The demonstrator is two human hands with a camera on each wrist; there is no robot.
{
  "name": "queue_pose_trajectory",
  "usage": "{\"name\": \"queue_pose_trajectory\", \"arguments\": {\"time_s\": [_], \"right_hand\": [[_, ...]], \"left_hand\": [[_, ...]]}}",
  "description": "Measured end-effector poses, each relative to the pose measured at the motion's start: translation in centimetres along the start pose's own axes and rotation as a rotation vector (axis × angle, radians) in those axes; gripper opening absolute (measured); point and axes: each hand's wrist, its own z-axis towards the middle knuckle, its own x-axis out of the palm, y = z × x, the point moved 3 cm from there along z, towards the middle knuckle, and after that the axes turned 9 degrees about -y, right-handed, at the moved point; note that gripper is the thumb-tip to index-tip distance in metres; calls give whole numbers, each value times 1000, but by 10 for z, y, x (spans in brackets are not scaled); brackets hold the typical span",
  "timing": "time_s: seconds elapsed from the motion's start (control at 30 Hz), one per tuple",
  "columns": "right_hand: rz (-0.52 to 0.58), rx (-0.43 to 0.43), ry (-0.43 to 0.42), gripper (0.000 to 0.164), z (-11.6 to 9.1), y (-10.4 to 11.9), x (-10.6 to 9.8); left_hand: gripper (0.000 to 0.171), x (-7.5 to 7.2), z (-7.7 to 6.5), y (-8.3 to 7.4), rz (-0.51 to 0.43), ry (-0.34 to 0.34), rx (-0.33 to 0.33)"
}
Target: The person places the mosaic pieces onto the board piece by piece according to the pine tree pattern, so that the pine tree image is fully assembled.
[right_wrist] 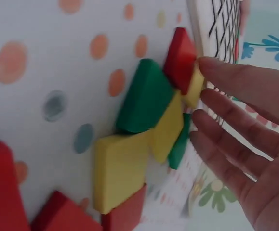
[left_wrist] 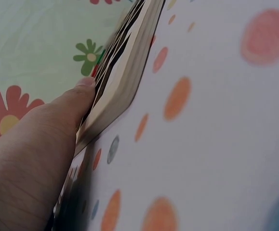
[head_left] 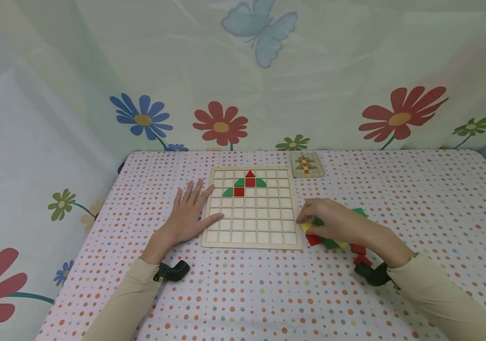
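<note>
My left hand (head_left: 186, 217) rests on the left edge of a wooden grid board (head_left: 251, 224), fingers spread and thumb over its cells. Its thumb lies along the board's rim (left_wrist: 122, 84) in the left wrist view. Red squares (head_left: 239, 192), a red triangle (head_left: 250, 174) and green rounded pieces (head_left: 228, 192) sit in the upper cells. To the right of the board, my right hand (head_left: 332, 219) pinches a yellow tile (head_left: 306, 227) between thumb and index fingertips, the other fingers loosely bent. This tile (right_wrist: 194, 86) is beside a red tile (right_wrist: 180, 60) in the right wrist view.
Loose green (right_wrist: 145, 98), yellow (right_wrist: 122, 171) and red (head_left: 358, 249) pieces lie under and beside the right hand. A pattern card (head_left: 308, 158) lies past the board's upper right corner. The dotted tablecloth (head_left: 243, 293) meets a flowered backdrop (head_left: 328, 94) behind.
</note>
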Motion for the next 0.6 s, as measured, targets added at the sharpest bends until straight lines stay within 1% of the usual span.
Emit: {"name": "queue_pose_trajectory", "arguments": {"time_s": [0.17, 0.3, 0.43, 0.6], "right_hand": [[75, 28, -33, 29, -1, -9, 3], [101, 60, -30, 25, -3, -14, 3], [112, 66, -18, 20, -2, -16, 2], [163, 68, 3, 17, 2, -19, 1]], "left_hand": [[89, 1, 0, 1, 7, 2, -1], [89, 2, 0, 0, 11, 3, -8], [89, 3, 1, 0, 16, 2, -4], [90, 3, 1, 2, 21, 0, -2]]}}
